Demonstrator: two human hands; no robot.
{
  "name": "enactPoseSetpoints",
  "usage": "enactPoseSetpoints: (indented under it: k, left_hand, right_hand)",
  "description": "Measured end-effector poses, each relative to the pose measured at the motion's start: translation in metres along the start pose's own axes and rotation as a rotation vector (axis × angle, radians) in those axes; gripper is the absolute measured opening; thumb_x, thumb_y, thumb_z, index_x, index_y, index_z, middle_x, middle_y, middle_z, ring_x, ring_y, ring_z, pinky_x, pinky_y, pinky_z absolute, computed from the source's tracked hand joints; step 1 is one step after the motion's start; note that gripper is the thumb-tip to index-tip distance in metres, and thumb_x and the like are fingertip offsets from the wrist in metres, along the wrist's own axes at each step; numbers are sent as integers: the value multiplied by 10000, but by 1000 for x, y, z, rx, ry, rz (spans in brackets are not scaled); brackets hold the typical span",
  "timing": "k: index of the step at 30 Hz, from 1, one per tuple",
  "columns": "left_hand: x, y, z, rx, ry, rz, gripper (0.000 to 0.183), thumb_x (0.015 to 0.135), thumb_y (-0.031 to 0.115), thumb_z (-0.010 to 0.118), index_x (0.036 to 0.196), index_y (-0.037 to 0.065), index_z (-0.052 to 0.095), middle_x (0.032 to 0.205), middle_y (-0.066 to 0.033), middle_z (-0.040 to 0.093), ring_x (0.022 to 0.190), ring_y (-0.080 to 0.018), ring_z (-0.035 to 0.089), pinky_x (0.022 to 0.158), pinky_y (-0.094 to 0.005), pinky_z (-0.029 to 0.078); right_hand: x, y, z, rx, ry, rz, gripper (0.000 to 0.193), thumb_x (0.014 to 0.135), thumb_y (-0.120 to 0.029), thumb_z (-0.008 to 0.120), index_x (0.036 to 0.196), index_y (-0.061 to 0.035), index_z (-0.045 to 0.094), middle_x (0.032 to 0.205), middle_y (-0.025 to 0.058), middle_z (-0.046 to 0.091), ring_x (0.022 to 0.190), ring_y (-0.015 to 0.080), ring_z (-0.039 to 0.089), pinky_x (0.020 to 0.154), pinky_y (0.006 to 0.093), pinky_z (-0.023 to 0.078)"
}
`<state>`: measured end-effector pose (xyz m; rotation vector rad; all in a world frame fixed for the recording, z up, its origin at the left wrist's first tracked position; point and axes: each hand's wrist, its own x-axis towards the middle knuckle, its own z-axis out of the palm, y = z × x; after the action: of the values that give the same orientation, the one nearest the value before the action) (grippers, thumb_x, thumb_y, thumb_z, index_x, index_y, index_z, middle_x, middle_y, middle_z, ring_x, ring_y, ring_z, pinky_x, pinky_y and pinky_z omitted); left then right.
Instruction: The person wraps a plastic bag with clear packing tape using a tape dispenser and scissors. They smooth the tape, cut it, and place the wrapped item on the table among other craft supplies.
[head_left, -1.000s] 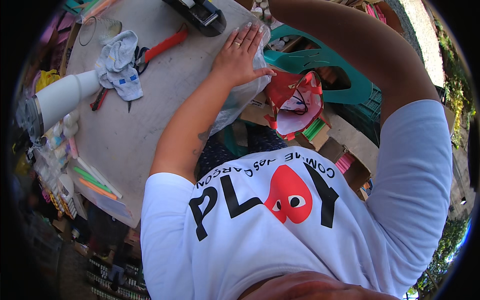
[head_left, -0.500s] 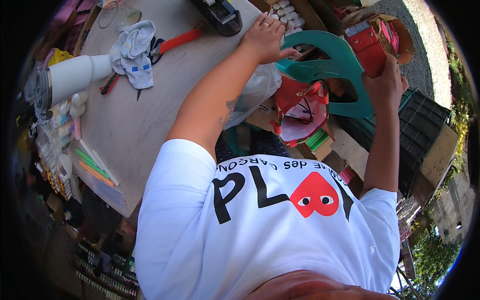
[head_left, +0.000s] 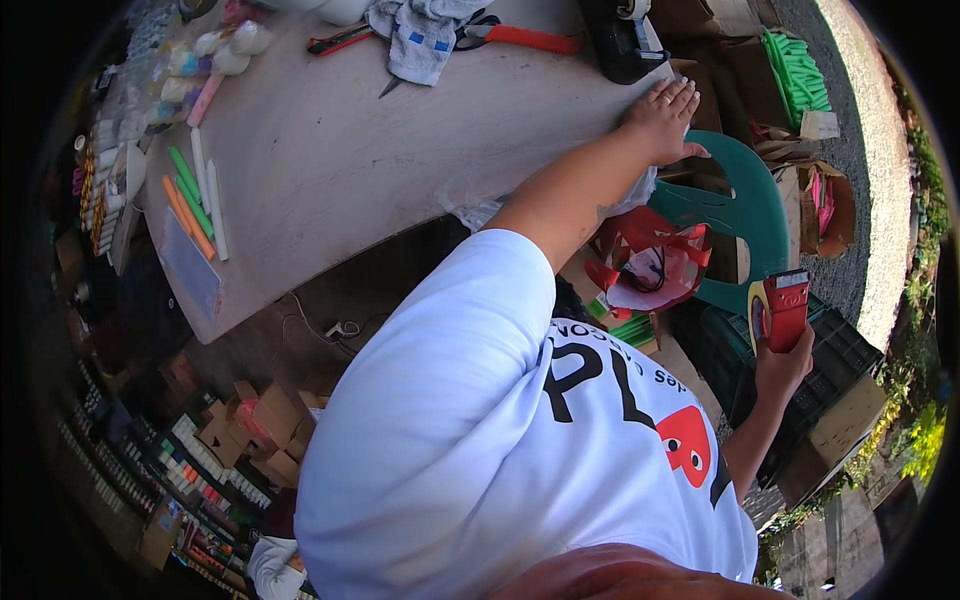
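My left hand (head_left: 662, 122) lies palm down on the right edge of the table (head_left: 330, 160), fingers stretched out and thumb apart, holding nothing. Beyond its fingertips stands a black desktop tape dispenser (head_left: 625, 45). In my right hand (head_left: 785, 362) is a red hand-held tape dispenser (head_left: 787, 312), with a yellow-rimmed roll showing at its side and a metal strip along its top. It is held upright beside the green plastic chair (head_left: 765, 195). A red and white bag (head_left: 655, 270) sits near the chair, between my arms.
On the table lie a cloth (head_left: 420, 45), red-handled scissors (head_left: 530, 38), a red cutter (head_left: 338, 41) and several coloured sticks (head_left: 190, 205). Black crates (head_left: 840, 340) stand at the right. A box of green sticks (head_left: 795, 80) is at the far right. A power cord (head_left: 340, 328) hangs below the table.
My view has swung left. My right hand has drawn the red tape dispenser away from the chair back, nearer to my body. My left hand stays on the table edge.
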<state>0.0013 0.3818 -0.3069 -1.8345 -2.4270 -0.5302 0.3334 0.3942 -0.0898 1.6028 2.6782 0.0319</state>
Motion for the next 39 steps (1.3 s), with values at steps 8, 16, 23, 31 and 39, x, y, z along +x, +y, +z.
enactPoseSetpoints:
  k: [8,16,23,31,39]
  left_hand:
    - [-145,-61,-79,35,-128,14,864,876,654,380,1465,38,236,1539,-130,208,1420,-252,203,1158,-399,115]
    - [-290,-126,-137,104,-197,-139,834,888,582,439,1471,33,205,1551,-120,170,1421,-253,193,1157,-421,109]
    - [-338,-145,-147,122,-247,-168,794,914,478,473,1469,3,163,1559,-150,100,1438,-280,128,1163,-422,78]
    - [-325,-164,-175,30,-428,69,915,850,600,486,1482,32,148,1565,-126,87,1442,-270,108,1163,-436,34]
    - [-267,-151,-155,-6,-419,347,932,842,675,415,1485,50,160,1562,-110,128,1443,-247,116,1155,-464,14]
  right_hand:
    - [10,-62,-1,83,60,-203,597,642,-139,687,1198,-71,480,1043,141,595,1028,328,563,978,426,329]
    - [4,-168,-28,123,-5,-310,586,633,-171,710,1169,-73,493,1045,145,609,1016,319,577,951,417,335]
    - [-11,-221,-16,101,-123,-218,563,636,-215,721,1135,-79,499,1057,150,619,1036,321,578,952,423,332]
    - [-85,-205,28,353,-367,131,580,575,-284,799,1007,13,552,922,196,644,896,327,641,793,386,494]
    - [-161,-187,20,266,-523,334,564,562,-268,832,973,-13,543,909,183,643,878,324,651,756,391,509]
